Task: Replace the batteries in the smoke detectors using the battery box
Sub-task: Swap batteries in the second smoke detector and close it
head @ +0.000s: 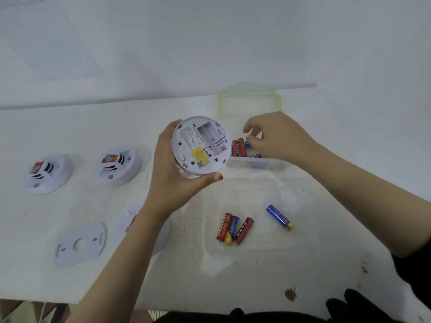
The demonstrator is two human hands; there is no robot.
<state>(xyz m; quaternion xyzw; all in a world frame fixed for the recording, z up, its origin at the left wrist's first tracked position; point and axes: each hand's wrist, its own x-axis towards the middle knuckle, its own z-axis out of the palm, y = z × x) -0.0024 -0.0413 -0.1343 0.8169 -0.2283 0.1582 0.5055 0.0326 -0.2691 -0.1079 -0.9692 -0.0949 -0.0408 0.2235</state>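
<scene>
The left hand point(172, 173) grips the upturned smoke detector point(198, 145), its bay empty, above mid-table point(338, 127). The right hand point(279, 138) curls over the batteries point(239, 148) in the clear box point(256, 163) toward the far edge; whether it has one is unclear. Best to check the polarity marks before pressing in.

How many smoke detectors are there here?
4 smoke detectors: one held in the left hand, two on the table at left, and one partly hidden behind the left forearm.
</scene>
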